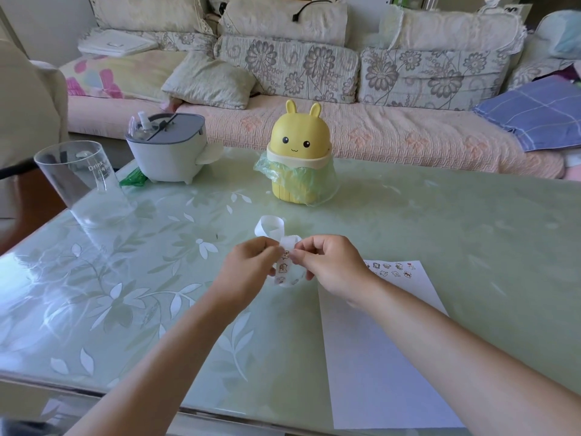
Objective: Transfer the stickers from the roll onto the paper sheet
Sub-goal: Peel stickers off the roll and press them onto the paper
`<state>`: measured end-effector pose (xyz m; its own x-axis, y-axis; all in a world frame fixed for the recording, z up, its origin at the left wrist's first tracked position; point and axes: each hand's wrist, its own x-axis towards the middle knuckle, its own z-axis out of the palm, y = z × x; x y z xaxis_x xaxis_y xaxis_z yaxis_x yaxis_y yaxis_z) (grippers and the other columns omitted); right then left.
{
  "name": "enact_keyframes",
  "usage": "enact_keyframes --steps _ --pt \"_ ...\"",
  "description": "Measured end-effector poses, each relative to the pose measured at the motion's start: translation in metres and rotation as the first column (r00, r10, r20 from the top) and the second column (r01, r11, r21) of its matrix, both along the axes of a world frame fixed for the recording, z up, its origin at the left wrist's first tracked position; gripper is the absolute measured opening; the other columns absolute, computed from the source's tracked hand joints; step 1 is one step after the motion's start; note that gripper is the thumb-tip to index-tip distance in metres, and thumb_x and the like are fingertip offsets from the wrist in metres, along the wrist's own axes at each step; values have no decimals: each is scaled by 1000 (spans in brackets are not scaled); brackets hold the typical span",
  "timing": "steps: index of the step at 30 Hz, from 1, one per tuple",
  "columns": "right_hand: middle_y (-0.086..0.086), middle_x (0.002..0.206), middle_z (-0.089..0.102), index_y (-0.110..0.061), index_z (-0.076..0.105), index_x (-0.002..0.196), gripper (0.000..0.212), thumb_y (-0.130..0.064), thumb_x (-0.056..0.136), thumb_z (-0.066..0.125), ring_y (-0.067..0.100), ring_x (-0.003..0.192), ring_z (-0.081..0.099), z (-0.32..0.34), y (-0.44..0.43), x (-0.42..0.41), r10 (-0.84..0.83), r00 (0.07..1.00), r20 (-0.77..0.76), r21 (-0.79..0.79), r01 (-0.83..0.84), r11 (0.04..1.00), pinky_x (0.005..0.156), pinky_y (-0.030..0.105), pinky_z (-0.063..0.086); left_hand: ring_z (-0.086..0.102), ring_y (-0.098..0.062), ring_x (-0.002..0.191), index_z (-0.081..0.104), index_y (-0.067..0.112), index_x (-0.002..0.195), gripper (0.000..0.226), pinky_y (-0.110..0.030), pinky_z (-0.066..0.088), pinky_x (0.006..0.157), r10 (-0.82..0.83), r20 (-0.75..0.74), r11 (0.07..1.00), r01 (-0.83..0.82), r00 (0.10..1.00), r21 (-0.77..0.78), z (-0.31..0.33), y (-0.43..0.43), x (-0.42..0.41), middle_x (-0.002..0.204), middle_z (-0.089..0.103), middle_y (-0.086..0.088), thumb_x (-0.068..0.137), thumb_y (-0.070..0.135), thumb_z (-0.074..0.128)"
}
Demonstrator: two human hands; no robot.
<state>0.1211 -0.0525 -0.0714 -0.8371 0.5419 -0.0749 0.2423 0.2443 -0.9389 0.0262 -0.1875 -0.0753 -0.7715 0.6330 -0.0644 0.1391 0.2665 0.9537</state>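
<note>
Over the pale green glass table (408,215), our left hand (251,265) grips the white roll of small cartoon stickers (286,267) while our right hand (330,262) pinches one loose, bound next, we judge, for the white paper sheet (377,357) alongside.

Counted around the one yellow rabbit bin (300,143) on the one glass-topped table (440,215): two hands in front of it, left hand (251,262) and right hand (330,262), share one sticker roll (287,273), on which four unpeeled stickers (283,267) can be made out. One paper sheet (377,357) lies in front of the bin and to its right, carrying at least eight stuck-down stickers (398,265); the right hand may hide more. Left of the bin stand one grey-lidded container (169,152) and, farther left, one clear cup (81,180). Behind the bin, one sofa (377,136) holds one loose pillow (207,80) and one blue checked cloth (534,114).
</note>
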Motion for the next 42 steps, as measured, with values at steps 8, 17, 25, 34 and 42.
enact_keyframes --steps 8,17,25,34,42 --pt "-8 83 75 -32 57 109 34 -20 85 78 20 62 69 -4 -4 2 28 991 -131 168 -6 986 73 37 59 57 -11 57 76 10 82 19 -30 47 69 105 255 991 -121 961 49 8 6 3 68 69 1 90 22 64" --pt "-18 77 69 -31 75 96 17 -23 83 80 6 51 46 -7 2 6 19 982 -190 353 51 934 61 21 46 61 -11 58 76 15 79 17 -31 46 72 80 289 991 -106 954 77 14 8 10 65 69 5 88 21 64" --pt "-32 79 53 -34 79 95 17 -25 81 78 -14 63 47 -9 0 10 103 965 -239 747 115 655 58 3 31 64 -16 66 73 13 69 19 -29 51 74 149 328 987 -160 933 7 13 10 10 64 70 2 84 21 66" --pt "-12 81 62 -28 78 89 10 -23 81 76 4 61 44 -16 7 11 187 936 -297 835 159 527 49 19 35 62 -15 62 71 11 67 21 -28 52 71 197 322 980 -198 926 -32 14 14 14 60 70 3 84 17 61" --pt "-11 81 63 -26 77 84 6 -24 87 72 7 58 48 -16 10 11 241 926 -291 869 151 470 45 24 38 60 -16 60 71 7 75 17 -25 49 64 194 379 981 -190 905 -48 10 17 13 63 68 2 83 18 60"
